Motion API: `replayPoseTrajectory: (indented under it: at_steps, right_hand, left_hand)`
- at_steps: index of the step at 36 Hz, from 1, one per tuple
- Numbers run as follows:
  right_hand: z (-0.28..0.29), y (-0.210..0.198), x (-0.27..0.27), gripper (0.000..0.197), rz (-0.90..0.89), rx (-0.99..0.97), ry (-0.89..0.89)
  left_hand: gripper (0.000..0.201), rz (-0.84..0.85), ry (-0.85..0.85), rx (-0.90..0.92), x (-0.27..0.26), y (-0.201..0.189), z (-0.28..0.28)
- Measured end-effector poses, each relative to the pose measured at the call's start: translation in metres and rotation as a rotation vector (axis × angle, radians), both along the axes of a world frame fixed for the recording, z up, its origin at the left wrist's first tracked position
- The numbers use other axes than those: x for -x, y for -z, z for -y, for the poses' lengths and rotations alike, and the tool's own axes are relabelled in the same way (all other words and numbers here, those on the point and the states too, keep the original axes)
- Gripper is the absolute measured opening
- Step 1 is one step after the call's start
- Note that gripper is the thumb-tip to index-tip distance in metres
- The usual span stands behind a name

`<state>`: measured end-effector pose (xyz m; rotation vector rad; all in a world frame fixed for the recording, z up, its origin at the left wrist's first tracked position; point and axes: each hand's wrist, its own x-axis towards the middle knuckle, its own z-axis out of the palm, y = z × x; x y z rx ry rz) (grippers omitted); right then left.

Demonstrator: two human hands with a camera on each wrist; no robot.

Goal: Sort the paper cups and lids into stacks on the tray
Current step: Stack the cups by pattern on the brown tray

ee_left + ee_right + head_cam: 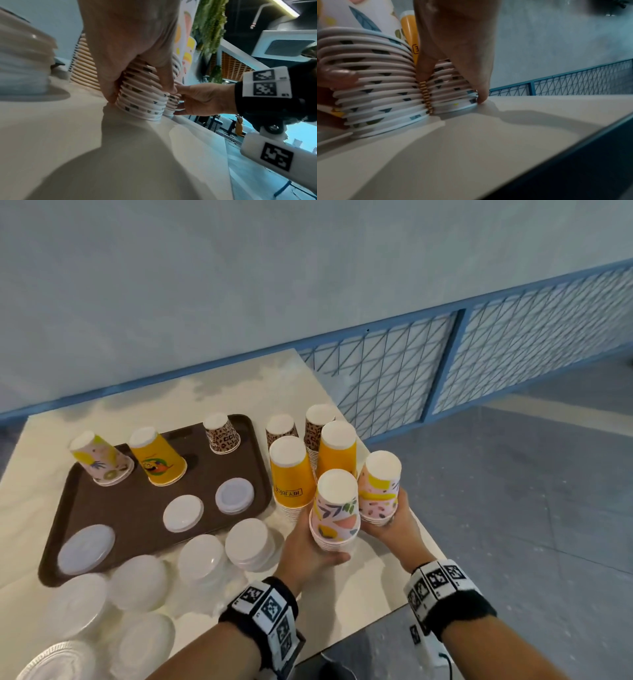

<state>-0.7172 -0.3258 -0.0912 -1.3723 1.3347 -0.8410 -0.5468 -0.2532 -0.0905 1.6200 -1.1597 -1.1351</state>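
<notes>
Only three upturned cups and three lids sat on the tray [144, 510], while right of it each hand, left hand [310, 546] and right hand [399, 520], gripped a patterned cup stack [337, 508], most stacks unsorted.

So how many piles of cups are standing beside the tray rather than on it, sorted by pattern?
Leopard-print stacks: 2
Orange stacks: 2
Pink patterned stacks: 2
Total: 6
</notes>
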Motion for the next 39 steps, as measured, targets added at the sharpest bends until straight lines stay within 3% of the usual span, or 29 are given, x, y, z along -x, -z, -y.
replayPoseTrajectory:
  at_steps: [3,8,12,22,26,30,34,39]
  right_hand:
    - [-0.004,-0.001,0.0,0.102,0.001,-0.04,-0.014]
    - [-0.017,-0.007,0.003,0.095,0.019,-0.002,-0.052]
    - [-0.03,-0.02,-0.003,0.088,0.068,0.056,-0.085]
    - [-0.053,-0.071,-0.067,0.072,0.221,0.212,-0.233]
    - [-0.056,-0.094,-0.108,0.074,0.32,0.271,-0.277]
    - [-0.06,-0.112,-0.151,0.068,0.353,0.297,-0.302]
    - [-0.065,-0.119,-0.191,0.069,0.32,0.324,-0.306]
    - [-0.072,-0.11,-0.227,0.077,0.249,0.299,-0.27]
  left_hand:
    - [0.104,-0.002,-0.008,-0.025,-0.001,0.005,0.0]
    - [0.103,-0.048,0.051,-0.044,-0.006,-0.006,-0.006]
    - [0.084,-0.101,0.103,-0.029,-0.018,-0.031,-0.022]
    - [0.074,-0.017,0.117,-0.006,-0.1,-0.106,-0.057]
    - [0.066,-0.004,0.055,0.01,-0.145,-0.13,-0.067]
    - [0.08,-0.021,-0.078,0.093,-0.2,-0.147,-0.067]
    - [0.077,0.004,-0.233,0.188,-0.26,-0.154,-0.052]
    - [0.098,0.087,-0.443,0.241,-0.342,-0.142,-0.025]
